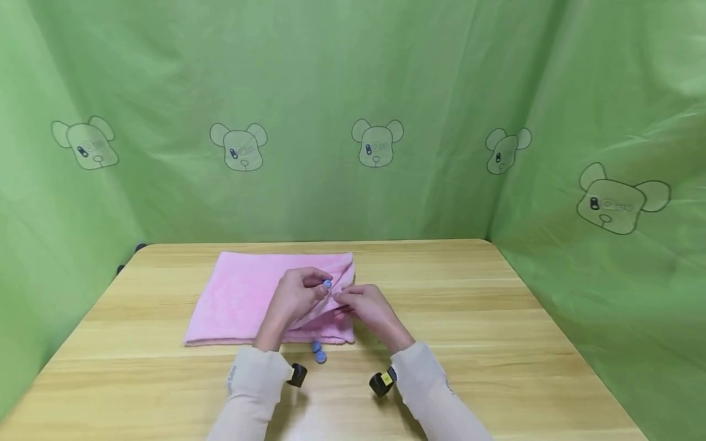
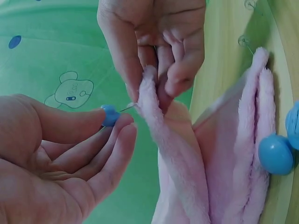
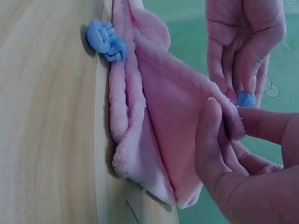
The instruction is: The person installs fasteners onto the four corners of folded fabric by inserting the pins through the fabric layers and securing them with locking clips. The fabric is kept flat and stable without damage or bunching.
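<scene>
A folded pink plush cloth (image 1: 242, 294) lies on the table with its right corner lifted. My left hand (image 1: 298, 297) pinches a small blue-headed pin (image 2: 110, 115) between thumb and fingers. The pin's thin needle reaches the lifted cloth edge (image 2: 149, 98). My right hand (image 1: 369, 306) pinches that same edge, thumb on one side and fingers on the other, as the right wrist view (image 3: 224, 140) shows with the hand close up. Below the cloth's near edge sit two more blue plastic pieces, one (image 1: 321, 357) slightly nearer than the other (image 1: 316, 346).
The wooden table (image 1: 469, 343) extends around the cloth. Green curtains (image 1: 309, 202) with bear-face prints stand behind it and along both sides. A thin needle-like piece (image 3: 132, 211) shows near the cloth's corner in the right wrist view.
</scene>
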Demonstrator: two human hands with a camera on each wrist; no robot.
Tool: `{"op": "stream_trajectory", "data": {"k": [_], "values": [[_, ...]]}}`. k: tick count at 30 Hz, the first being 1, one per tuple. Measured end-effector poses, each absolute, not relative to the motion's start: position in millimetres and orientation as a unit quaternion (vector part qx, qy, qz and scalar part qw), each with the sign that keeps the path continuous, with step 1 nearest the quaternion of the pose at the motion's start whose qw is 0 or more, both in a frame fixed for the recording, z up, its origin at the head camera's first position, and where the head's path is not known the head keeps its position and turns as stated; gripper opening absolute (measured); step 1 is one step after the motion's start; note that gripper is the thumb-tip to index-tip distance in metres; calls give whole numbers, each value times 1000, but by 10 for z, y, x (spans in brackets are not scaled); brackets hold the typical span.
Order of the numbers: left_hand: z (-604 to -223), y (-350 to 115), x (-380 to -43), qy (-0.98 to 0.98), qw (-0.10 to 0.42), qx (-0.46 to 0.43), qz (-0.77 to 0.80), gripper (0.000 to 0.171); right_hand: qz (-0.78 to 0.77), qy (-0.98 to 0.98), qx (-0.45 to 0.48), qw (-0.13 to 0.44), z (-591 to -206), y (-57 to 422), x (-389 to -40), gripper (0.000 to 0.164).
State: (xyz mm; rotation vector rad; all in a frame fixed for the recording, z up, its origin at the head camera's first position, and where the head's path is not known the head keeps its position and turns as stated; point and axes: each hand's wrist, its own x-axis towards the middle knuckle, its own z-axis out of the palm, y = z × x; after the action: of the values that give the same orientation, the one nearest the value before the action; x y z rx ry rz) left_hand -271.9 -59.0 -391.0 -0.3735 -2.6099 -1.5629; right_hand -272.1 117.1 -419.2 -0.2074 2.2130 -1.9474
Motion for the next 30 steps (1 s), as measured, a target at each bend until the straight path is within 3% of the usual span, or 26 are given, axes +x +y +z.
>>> {"op": "stream_trajectory", "data": {"k": [14, 21, 30], "values": [[-3980, -599, -2757, -861, 22, -106, -498, 21, -651, 750, -67, 99, -4200, 1175, -2735, 22], [-3969, -596, -2751, -859, 19, -110, -500, 20, -646, 753, -71, 104, -3964, 1132, -2580, 22], [-3973, -601, -2756, -866, 24, -121, -484, 20, -657, 745, -62, 95, -4182, 1156, -2723, 19]]}}
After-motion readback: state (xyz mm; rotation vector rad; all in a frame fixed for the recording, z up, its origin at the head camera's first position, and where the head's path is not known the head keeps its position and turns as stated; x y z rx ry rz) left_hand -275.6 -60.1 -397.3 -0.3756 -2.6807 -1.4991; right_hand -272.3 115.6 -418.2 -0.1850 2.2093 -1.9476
